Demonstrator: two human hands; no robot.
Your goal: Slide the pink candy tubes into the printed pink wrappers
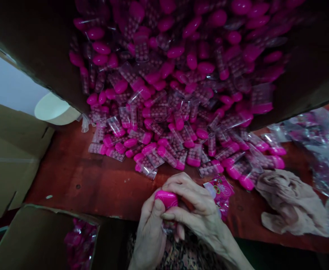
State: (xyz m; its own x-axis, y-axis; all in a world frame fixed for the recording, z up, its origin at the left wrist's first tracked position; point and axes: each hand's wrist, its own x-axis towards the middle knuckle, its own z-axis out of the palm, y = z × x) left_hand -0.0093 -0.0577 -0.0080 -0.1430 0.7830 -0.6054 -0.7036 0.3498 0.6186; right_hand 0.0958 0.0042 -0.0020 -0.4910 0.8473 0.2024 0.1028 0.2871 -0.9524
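Near the bottom centre, a small container with a pink cap (166, 199) is held between both hands. My left hand (151, 225) grips its left side, the thumb on the cap's edge. My right hand (194, 206) closes on it from the right, fingers over the top and thumb at the cap's lower edge. The container's lower part is partly hidden by the fingers. Beyond the hands lies a large pile of clear containers with pink caps (194, 154), filled with small balls. Pink printed wrappers (222, 189) lie just right of my right hand.
The pile spills from a big dark box (40, 48) onto the red table (77, 183). A crumpled beige cloth (292, 198) and clear plastic bags (325, 142) are at right. At left are a white bowl (56, 110), a cardboard box (9, 150) and an open box (37, 236) holding pink items.
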